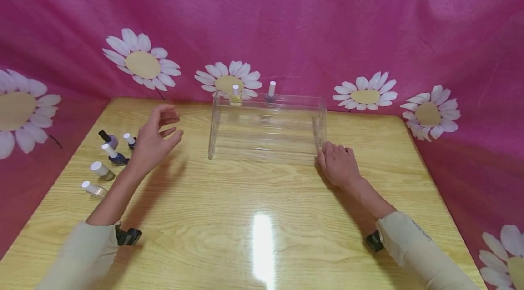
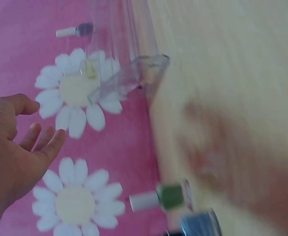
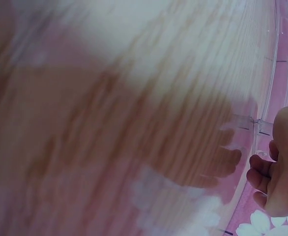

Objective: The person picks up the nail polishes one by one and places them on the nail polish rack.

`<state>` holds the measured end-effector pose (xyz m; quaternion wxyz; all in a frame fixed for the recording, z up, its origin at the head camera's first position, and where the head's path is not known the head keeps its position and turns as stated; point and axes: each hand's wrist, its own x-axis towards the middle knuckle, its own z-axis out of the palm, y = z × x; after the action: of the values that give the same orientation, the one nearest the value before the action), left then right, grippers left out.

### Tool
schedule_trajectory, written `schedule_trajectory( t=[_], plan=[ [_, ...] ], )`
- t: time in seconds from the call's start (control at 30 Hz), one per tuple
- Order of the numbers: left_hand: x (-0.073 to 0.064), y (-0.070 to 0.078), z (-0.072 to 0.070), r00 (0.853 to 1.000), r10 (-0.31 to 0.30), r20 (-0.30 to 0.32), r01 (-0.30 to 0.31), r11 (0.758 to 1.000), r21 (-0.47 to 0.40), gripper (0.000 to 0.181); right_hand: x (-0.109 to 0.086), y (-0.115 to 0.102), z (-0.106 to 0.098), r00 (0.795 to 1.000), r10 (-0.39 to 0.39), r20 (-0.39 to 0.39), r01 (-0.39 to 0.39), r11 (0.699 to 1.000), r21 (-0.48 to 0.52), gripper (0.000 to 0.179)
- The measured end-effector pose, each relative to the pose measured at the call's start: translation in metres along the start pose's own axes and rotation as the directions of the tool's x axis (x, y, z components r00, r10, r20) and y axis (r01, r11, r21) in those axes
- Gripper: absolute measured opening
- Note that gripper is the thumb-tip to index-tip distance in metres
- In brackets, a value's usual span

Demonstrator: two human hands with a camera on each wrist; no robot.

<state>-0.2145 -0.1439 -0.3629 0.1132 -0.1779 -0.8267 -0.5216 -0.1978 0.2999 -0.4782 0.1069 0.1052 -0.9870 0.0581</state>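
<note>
A clear acrylic tiered rack (image 1: 268,137) stands near the back of the table. Its top tier carries a nail polish bottle with yellowish contents (image 1: 235,100) and a greyish-purple nail polish bottle (image 1: 270,98), both white-capped and upright. My right hand (image 1: 339,165) grips the rack's front right corner, fingers curled in; in the right wrist view the hand (image 3: 281,172) is at the clear edge. Raised over the table left of the rack, my left hand (image 1: 157,137) is empty, its fingers loosely spread and bent. It partly covers a dark nail polish bottle (image 1: 131,142).
More nail polish bottles stand at the table's left: a purple one with a black cap (image 1: 110,141), a dark blue one (image 1: 118,158), and two pale ones with white caps, the nearer being a clear-looking bottle (image 1: 96,189). A pink daisy-print cloth (image 1: 294,31) hangs behind the table.
</note>
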Motion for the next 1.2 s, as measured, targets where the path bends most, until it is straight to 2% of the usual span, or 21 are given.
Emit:
schedule_trajectory(
  t=[0.23, 0.4, 0.53, 0.73, 0.77, 0.87, 0.97, 1.0, 1.07, 1.13, 1.2],
  plan=[
    [-0.033, -0.04, -0.029, 0.997, -0.029, -0.069, 0.035, 0.996, 0.086, 0.059, -0.001, 0.002, 0.003, 0.999, -0.008, -0.038, 0.008, 1.0, -0.008, 0.027],
    [-0.057, -0.058, -0.047, 0.991, -0.068, -0.111, 0.082, 0.989, 0.122, 0.059, -0.001, 0.002, 0.003, 0.999, -0.018, -0.037, 0.018, 1.0, -0.005, 0.027],
    [-0.07, -0.066, -0.055, 0.988, -0.094, -0.126, 0.11, 0.986, 0.125, 0.057, -0.001, 0.002, 0.003, 1.0, -0.009, -0.017, 0.009, 1.0, 0.006, 0.027],
    [-0.078, -0.077, -0.06, 0.985, -0.1, -0.144, 0.121, 0.981, 0.15, 0.056, 0.0, 0.003, 0.003, 1.0, 0.001, -0.012, -0.001, 1.0, 0.018, 0.027],
    [-0.079, -0.073, -0.06, 0.985, -0.099, -0.14, 0.122, 0.98, 0.159, 0.055, 0.0, 0.003, 0.003, 1.0, 0.002, -0.013, -0.002, 1.0, 0.016, 0.027],
    [-0.08, -0.08, -0.061, 0.988, -0.11, -0.11, 0.129, 0.975, 0.182, 0.053, -0.001, 0.003, 0.004, 1.0, 0.006, -0.011, -0.006, 1.0, 0.007, 0.028],
    [-0.082, -0.109, -0.062, 0.987, -0.134, -0.087, 0.149, 0.968, 0.2, 0.053, 0.0, 0.002, 0.003, 1.0, 0.005, -0.015, -0.005, 1.0, 0.007, 0.027],
    [-0.083, -0.124, -0.063, 0.986, -0.145, -0.083, 0.159, 0.965, 0.207, 0.053, 0.0, 0.002, 0.003, 1.0, 0.005, -0.016, -0.004, 1.0, 0.009, 0.027],
    [-0.083, -0.141, -0.063, 0.983, -0.16, -0.088, 0.175, 0.963, 0.203, 0.054, 0.0, 0.002, 0.002, 1.0, 0.002, -0.015, -0.001, 1.0, 0.016, 0.026],
    [-0.082, -0.139, -0.061, 0.98, -0.179, -0.089, 0.193, 0.964, 0.181, 0.056, 0.0, 0.002, 0.002, 1.0, 0.0, -0.012, 0.0, 1.0, 0.02, 0.026],
    [-0.08, -0.126, -0.058, 0.976, -0.203, -0.085, 0.214, 0.963, 0.163, 0.056, -0.001, 0.002, 0.002, 1.0, 0.001, -0.008, -0.001, 1.0, 0.019, 0.026]
  ],
)
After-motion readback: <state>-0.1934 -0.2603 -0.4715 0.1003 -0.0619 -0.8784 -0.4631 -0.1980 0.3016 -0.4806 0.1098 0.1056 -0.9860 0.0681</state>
